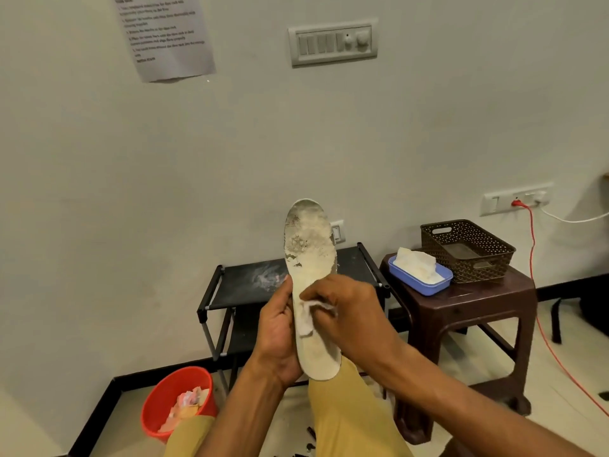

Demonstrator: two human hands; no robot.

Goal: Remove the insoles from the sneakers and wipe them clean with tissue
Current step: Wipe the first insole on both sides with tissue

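Holding a pale insole (311,245) upright in the air, toe end up and heel end down, a person sits facing a plain wall. Their left hand (280,338) grips the insole's lower half along its left edge, thumb lying up that edge, fingers hidden behind. Their right hand (352,318) pinches a crumpled white tissue (309,316) and presses it against the middle of the insole's face. The upper part of the insole is worn, with grey and brown patches near the toe. Behind the insole stands a low black shoe rack (244,285), its top shelf smeared with white dust. Just right of the rack is a dark brown plastic stool (478,301); a blue tub of tissues (425,285) sits at the front left corner of its top, just beside a brown perforated basket (468,250) toward the back right corner. A red bin (164,397) holding crumpled waste stands on the floor at lower left, near a mustard trouser leg (349,417)
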